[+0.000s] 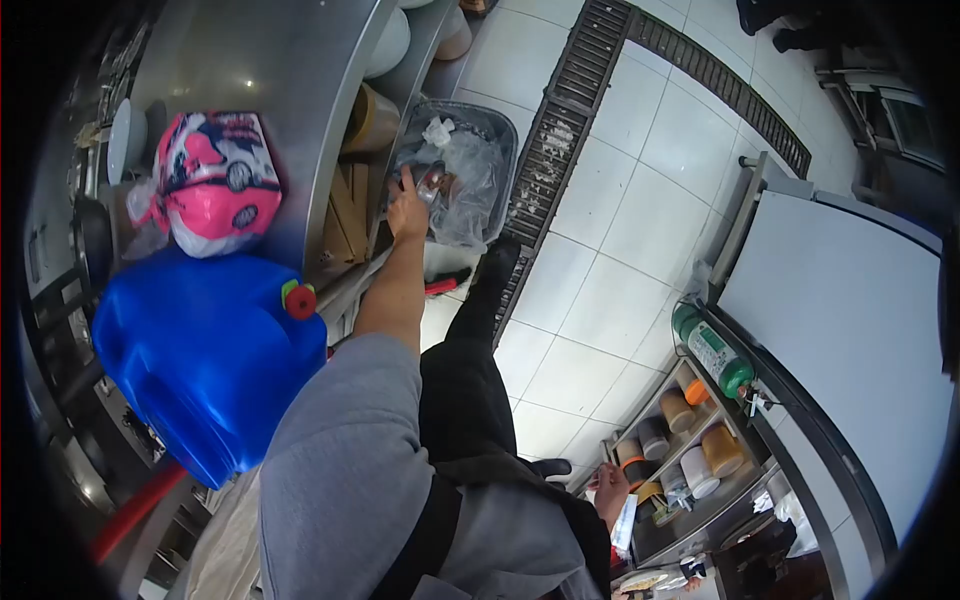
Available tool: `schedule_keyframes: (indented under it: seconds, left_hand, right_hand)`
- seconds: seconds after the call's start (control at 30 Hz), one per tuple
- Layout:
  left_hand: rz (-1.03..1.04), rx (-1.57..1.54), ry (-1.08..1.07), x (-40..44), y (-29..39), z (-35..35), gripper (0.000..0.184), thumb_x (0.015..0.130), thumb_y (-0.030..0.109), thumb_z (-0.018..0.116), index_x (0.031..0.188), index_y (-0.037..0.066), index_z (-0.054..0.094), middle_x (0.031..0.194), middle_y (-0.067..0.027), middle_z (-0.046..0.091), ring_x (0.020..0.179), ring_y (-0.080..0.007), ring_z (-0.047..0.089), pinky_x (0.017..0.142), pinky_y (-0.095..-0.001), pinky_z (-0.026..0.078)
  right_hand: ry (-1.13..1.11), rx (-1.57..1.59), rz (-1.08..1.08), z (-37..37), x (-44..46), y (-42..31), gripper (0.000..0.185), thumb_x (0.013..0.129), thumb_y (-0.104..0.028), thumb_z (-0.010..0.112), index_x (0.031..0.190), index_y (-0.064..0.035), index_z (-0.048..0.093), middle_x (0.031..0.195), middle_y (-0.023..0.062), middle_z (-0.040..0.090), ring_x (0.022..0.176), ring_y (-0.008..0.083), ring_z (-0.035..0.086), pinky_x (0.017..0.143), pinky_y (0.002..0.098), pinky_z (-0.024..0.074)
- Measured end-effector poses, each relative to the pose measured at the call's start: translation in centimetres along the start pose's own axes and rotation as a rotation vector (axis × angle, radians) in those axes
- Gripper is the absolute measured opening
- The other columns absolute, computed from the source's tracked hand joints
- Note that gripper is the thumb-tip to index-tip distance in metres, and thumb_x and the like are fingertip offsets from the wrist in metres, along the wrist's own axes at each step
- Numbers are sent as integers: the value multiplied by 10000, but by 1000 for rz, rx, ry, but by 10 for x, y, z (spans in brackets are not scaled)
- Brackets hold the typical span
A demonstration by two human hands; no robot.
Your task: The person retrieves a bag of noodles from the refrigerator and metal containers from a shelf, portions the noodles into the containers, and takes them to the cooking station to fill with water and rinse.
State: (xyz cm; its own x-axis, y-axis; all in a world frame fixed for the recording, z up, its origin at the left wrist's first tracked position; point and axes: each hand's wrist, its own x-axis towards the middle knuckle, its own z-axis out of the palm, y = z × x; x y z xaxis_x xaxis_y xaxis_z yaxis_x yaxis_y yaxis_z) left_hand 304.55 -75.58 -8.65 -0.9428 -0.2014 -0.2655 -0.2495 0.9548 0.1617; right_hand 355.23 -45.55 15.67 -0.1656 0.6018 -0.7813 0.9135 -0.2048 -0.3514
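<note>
My left hand (407,207) reaches down into a grey waste bin (512,150) lined with clear plastic. Its fingers are bent around a small shiny object (432,182), partly see-through, whose kind I cannot make out. Crumpled clear plastic (468,195) and a white wad (437,132) lie in the bin. My right hand (608,492) is low at my right side with its fingers curled together. What it holds, if anything, is not clear. Just beside it shows a white, blue-edged packet (625,525); whether the hand touches it I cannot tell.
On the steel counter (260,60) at left stand a blue jerrycan (210,350) and a pink bag (222,185). A floor drain grate (560,130) runs past the bin. At right are a white worktop (840,270), a green bottle (712,350) and shelved jars (700,470).
</note>
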Motion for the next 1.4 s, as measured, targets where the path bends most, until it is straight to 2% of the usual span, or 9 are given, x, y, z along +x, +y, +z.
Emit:
schedule_keyframes:
  seconds: [0.2,0.5,0.63,0.77,0.9,1.07,1.17,1.23,1.4]
  left_hand:
    - [65,155,33,-2,-5,-1,670,752,-16,519,1354,214,335,1377,-195,316,1190,-403,420,858,-450,487]
    - [-69,-210,146,-11,22,-18,657,746,-44,517,1340,184,352,1368,-234,310,1223,-426,368,979,-459,382]
    - [232,-504,217,-37,68,-46,671,699,-101,487,1318,142,388,1363,-233,316,1257,-439,327,1036,-453,328]
    - [421,-188,-50,-28,59,-12,736,674,-89,547,1337,177,367,1343,-201,332,1252,-424,338,1007,-484,367]
    - [-15,175,-30,17,32,-15,640,766,-24,500,1348,183,333,1317,-197,366,1194,-419,393,922,-480,442]
    - [120,-70,89,-3,67,-75,582,791,9,487,1333,171,353,1266,-203,424,1128,-426,449,908,-461,432]
    - [-281,26,99,-35,85,-108,583,773,-5,514,1320,129,364,1250,-243,425,1141,-423,445,934,-464,406]
    - [-373,-43,245,-45,98,-120,601,755,3,549,1317,105,361,1262,-256,417,1152,-427,439,949,-457,398]
    - [-508,-198,424,-11,112,-93,690,734,23,553,1371,106,299,1313,-249,398,1113,-422,492,920,-451,461]
  right_hand:
    - [-111,-165,87,22,-10,-23,162,891,-91,542,974,32,607,719,84,618,551,127,583,455,256,489]
    - [28,-473,-234,-16,42,-73,191,882,-132,564,951,36,622,686,94,626,544,135,589,499,260,485]
    - [-35,-355,-108,-12,55,-98,261,846,-211,569,980,0,645,690,142,643,592,190,647,549,311,494]
    - [-122,-371,-124,-14,72,-122,249,846,-189,558,981,2,644,721,154,648,580,189,649,560,307,500]
    - [-165,-522,-224,-50,101,-148,263,848,-212,562,978,1,644,741,166,653,596,215,654,581,323,507]
    - [-124,-627,-412,-119,215,-130,209,806,-192,561,874,-21,661,771,215,642,603,383,616,618,413,513]
    - [-162,-909,-374,-166,311,-160,215,808,-194,567,881,-16,662,726,189,645,587,329,632,581,397,516]
    - [-27,-387,-408,-178,253,-300,211,836,-141,549,920,28,645,656,128,629,493,183,614,447,283,495]
    - [107,-444,-638,-205,352,-376,224,814,-169,546,908,-5,665,691,135,654,537,216,636,506,316,526]
